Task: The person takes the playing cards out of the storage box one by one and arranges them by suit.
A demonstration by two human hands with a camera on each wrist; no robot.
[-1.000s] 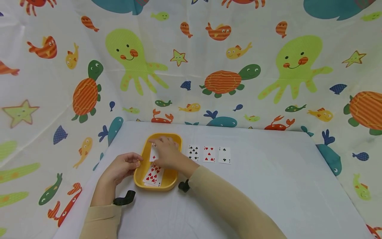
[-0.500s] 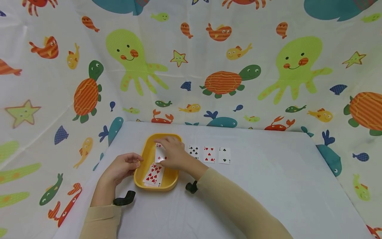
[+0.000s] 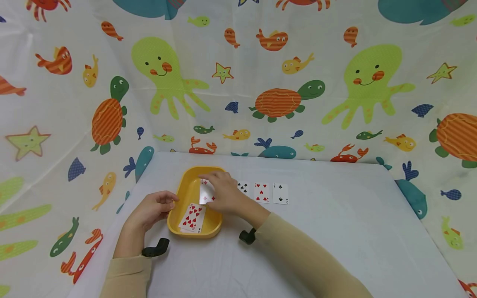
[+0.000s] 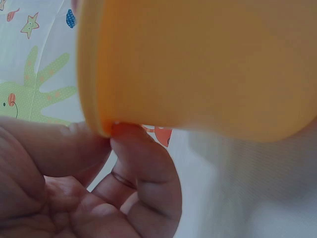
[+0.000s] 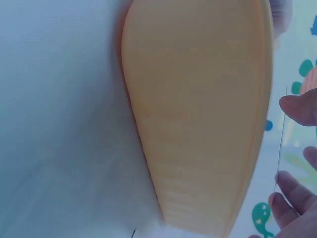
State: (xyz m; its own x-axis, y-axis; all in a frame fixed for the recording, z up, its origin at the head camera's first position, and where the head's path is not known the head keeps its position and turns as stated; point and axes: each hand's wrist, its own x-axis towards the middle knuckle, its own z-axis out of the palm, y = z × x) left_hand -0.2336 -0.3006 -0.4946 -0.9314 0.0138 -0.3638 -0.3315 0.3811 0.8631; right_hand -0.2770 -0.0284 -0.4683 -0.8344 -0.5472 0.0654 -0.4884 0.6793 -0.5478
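Left hand [image 3: 150, 208]: thumb and curled index finger pinch the lip of the yellow tray [image 3: 213, 222] on the side nearest that hand. The left wrist view shows the thumb above the lip and the finger beneath it.

Right hand [image 3: 230, 193]: holds a diamond card [image 3: 205, 193], thumb at one edge and fingertips at the opposite edge. The right wrist view presents this card as a thin line above the tray rim and apart from it. From the head it appears over the tray, left of the right hand, its right portion hidden; rank not legible.

Inside the tray, on the person's side of the held card, a heart card [image 3: 193, 216] lies slightly turned, with another card's edges showing beneath. Yellow tray floor shows between the left hand and the held card.

Right of the right hand, a row lies on the bench [image 3: 354, 231]: a spade card [image 3: 244, 188], partly covered by the hand, then a second heart card [image 3: 261, 193] and a club card [image 3: 280, 193], narrow gaps between.

Clearances: the bench's left edge runs near the left hand. Its far edge, beyond both hands, meets a patterned cloth [image 3: 242, 74]. The widest white stretch lies right of the right hand, past the club card, reaching a right edge well apart.
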